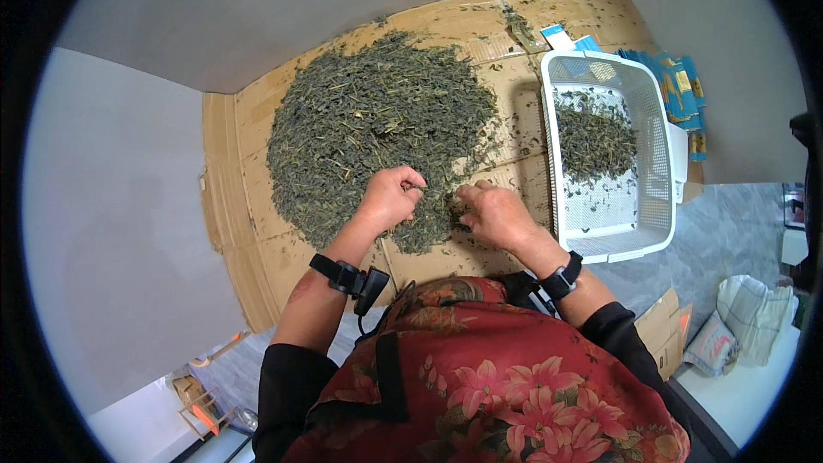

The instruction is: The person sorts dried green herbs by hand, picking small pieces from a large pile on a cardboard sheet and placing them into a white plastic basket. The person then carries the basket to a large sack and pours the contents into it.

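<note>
A large heap of dried dark-green leaves, likely tea, (pixel 366 116) is spread on flattened cardboard (pixel 514 96), with paler yellowish stalks among the leaves. My left hand (pixel 391 198) is at the heap's near edge, its thumb and index finger brought together around a small bit of leaf or stalk. Just to its right, my right hand (pixel 492 213) has its fingers curled down at the leaves; whether it holds any is hidden. A white perforated plastic basket (pixel 665 206) stands farther right, holding a smaller pile of leaves (pixel 595 141).
Blue and gold packets (pixel 678 90) lie behind and beside the basket. Grey walls (pixel 726 64) border the cardboard at the back, left and right. A cardboard box (pixel 662 334) and sacks (pixel 752 321) sit at lower right. Loose leaf bits are scattered over the cardboard.
</note>
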A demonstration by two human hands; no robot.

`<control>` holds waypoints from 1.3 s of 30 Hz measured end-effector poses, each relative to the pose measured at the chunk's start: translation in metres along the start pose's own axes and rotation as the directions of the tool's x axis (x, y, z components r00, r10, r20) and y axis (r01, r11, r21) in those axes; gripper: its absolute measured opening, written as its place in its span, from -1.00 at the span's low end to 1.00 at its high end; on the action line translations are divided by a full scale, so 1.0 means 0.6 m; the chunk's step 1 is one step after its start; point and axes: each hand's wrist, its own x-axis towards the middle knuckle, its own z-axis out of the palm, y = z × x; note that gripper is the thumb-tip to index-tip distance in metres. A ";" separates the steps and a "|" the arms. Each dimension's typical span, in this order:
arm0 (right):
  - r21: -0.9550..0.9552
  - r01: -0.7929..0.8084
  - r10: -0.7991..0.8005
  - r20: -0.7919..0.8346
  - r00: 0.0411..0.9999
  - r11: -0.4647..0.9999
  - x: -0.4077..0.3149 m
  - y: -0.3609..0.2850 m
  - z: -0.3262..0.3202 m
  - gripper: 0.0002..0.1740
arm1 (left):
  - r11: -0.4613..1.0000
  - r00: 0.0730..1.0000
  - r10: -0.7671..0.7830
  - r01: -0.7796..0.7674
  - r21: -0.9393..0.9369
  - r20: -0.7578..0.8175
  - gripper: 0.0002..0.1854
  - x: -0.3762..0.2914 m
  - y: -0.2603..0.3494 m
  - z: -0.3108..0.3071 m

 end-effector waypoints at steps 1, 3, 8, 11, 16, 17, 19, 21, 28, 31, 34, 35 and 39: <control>-0.024 -0.010 0.011 0.056 0.998 1.000 0.002 0.001 0.010 -0.52 | 0.996 0.999 -0.053 0.054 -0.075 0.010 -0.85 -0.002 0.012 -0.007; -0.047 -0.011 0.016 0.116 0.993 0.999 0.005 0.007 0.024 -0.48 | 0.993 0.998 -0.033 0.038 -0.114 0.044 -0.86 -0.006 0.046 -0.019; -0.057 0.007 0.000 0.117 0.993 0.998 0.006 0.022 0.041 -0.43 | 0.950 0.953 0.293 -0.280 -0.140 0.080 -0.88 -0.008 0.189 -0.002; -0.063 0.008 0.001 0.140 0.990 0.998 0.006 0.025 0.042 -0.42 | 0.825 0.822 0.561 -0.543 -0.158 0.099 -0.79 -0.011 0.278 0.033; -0.106 0.103 -0.082 0.185 0.979 0.989 0.015 0.019 0.040 -0.31 | 0.708 0.724 0.690 -0.673 0.213 -0.003 -0.63 -0.003 0.277 0.038; -0.108 0.109 -0.084 0.211 0.974 0.988 0.018 0.017 0.041 -0.28 | 0.766 0.796 0.605 -0.591 0.253 0.027 -0.61 0.001 0.256 0.031; -0.103 0.199 -0.175 0.205 0.963 0.975 0.022 0.013 0.046 -0.22 | 0.833 0.894 0.444 -0.437 0.339 0.060 -0.59 0.000 0.199 0.016; -0.134 0.275 -0.234 0.262 0.936 0.952 0.035 0.009 0.055 -0.22 | 0.822 0.942 0.324 -0.325 0.467 0.087 -0.59 -0.010 0.141 0.006; -0.076 0.242 -0.226 0.172 0.959 0.967 0.054 0.004 0.089 -0.82 | 0.801 0.980 0.171 -0.198 0.565 0.100 -0.51 -0.059 0.009 0.012; 0.054 0.143 -0.146 0.066 0.987 0.988 0.048 0.011 0.083 -0.83 | 0.772 0.971 0.219 -0.230 0.592 0.092 -0.58 -0.065 -0.013 0.032; 0.199 0.102 -0.089 -0.074 0.993 0.975 0.039 0.016 0.060 -0.83 | 0.734 0.973 0.207 -0.226 0.640 0.105 -0.68 -0.055 -0.027 0.049; 0.250 0.074 -0.050 -0.103 0.993 0.965 0.034 0.016 0.048 -0.83 | 0.719 0.973 0.208 -0.224 0.658 0.103 -0.71 -0.050 -0.031 0.053; 0.445 -0.006 0.098 -0.184 0.978 0.896 0.009 0.011 0.000 -0.89 | 0.814 0.943 0.329 -0.305 0.495 0.040 -0.80 -0.037 -0.046 0.044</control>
